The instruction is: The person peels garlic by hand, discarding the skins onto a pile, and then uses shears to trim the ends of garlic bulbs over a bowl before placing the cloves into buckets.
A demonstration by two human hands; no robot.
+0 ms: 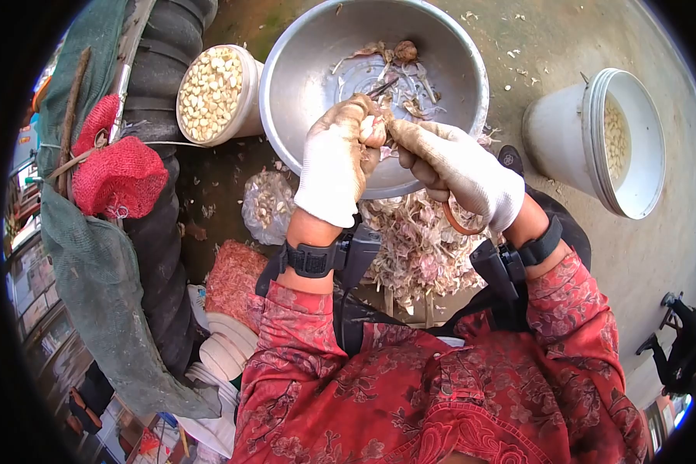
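Note:
My left hand [334,158], in a soiled white knit glove, is closed round a piece of garlic [374,131] with whitish-pink skin, over the near side of a metal basin [286,85]. My right hand [458,166], gloved alike, has its thumb and forefinger pinched together at the garlic's right side. What these fingertips hold is hidden. A slender dark thing [383,87] shows just beyond my left fingertips; its kind cannot be made out. Inside the basin lie garlic skins [421,89] and a brownish round bulb [406,51].
A heap of garlic skins [425,247] lies below the basin. White buckets of peeled cloves stand left [251,93] and right [561,131], the right one tilted. A clear plastic bag [268,207], red mesh sack [236,282] and stacked black tyres [156,255] are at left.

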